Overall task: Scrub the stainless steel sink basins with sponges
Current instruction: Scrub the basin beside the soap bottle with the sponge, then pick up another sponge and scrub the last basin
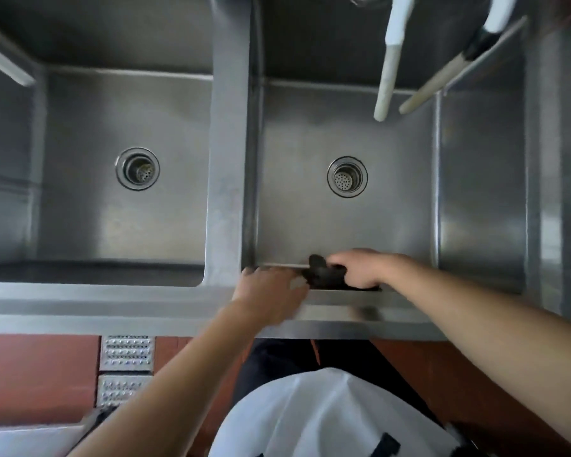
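Two stainless steel basins lie side by side, the left basin [89, 199] and the right basin [310, 222], each with a round drain strainer in its floor. A dark sponge [323, 273] sits at the near edge of the right basin. My right hand [360, 267] is closed over the sponge from the right. My left hand [271, 288], blurred, rests on the front rim with its fingers touching the sponge's left side. Whether the left hand grips the sponge is unclear.
Two pale hoses [389, 61] hang down over the back of the right basin. A steel divider [231, 143] separates the basins. A perforated metal floor grate [126, 352] and red floor lie below the front rim [112, 305].
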### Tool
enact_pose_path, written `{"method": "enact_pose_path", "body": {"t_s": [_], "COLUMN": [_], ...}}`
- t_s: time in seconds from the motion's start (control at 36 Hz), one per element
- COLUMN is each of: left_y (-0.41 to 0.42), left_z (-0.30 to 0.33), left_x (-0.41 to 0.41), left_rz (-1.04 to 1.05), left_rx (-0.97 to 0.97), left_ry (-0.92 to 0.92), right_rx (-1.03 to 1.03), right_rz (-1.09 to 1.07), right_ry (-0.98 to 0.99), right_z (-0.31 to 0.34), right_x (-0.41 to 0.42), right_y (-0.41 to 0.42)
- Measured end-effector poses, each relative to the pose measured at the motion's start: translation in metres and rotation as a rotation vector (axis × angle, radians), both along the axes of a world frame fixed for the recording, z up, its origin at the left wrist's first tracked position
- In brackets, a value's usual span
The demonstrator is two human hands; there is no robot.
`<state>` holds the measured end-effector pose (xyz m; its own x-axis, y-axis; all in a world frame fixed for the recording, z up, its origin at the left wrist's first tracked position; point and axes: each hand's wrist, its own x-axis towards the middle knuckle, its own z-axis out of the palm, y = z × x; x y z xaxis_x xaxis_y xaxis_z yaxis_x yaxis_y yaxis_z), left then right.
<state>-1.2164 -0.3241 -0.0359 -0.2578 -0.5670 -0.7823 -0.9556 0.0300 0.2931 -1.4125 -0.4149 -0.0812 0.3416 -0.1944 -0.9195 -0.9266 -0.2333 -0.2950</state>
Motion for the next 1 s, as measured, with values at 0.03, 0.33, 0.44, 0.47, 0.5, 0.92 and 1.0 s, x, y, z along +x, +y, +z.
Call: {"method": "enact_pose_path", "body": {"t_s": [0.03, 0.33, 0.44, 0.47, 0.5, 0.92, 1.0], "left_y": [0.008, 0.014, -0.017, -0.025, -0.032, -0.041, -0.035], "left_z": [0.003, 0.017, 0.048, 0.057, 0.065, 0.107, 0.108], "left_x": [0.003, 0.011, 0.01, 0.007, 0.002, -0.1, -0.134], "left_rz": [0.063, 0.29, 0.223, 0.179, 0.15, 0.649, 0.646], "left_rx": [-0.061, -0.142, -0.108, -0.124, -0.145, -0.305, -0.313], "left_ry": [-0.023, 0.236, 0.443, 0.484, 0.525, 0.749, 0.754], "right_rx": [-0.008, -0.015, 0.004, -0.01, -0.018, -0.26, -0.404], "right_rz": [-0.026, -0.356, -0.544, -0.583, -0.62, -0.66, -0.665], "right_ry": [-0.013, -0.158, -0.243, -0.274, -0.31, -0.417, -0.407], "right_z": [0.01, 0.097, 0.129, 0.137, 0.146, 0.188, 0.175], "right_x": [-0.002, -0.019, -0.027, -0.029, -0.031, -0.144, -0.176], "right_y": [0.001, -0.001, -0.004, -0.004, -0.002, 0.031, 0.043]}}
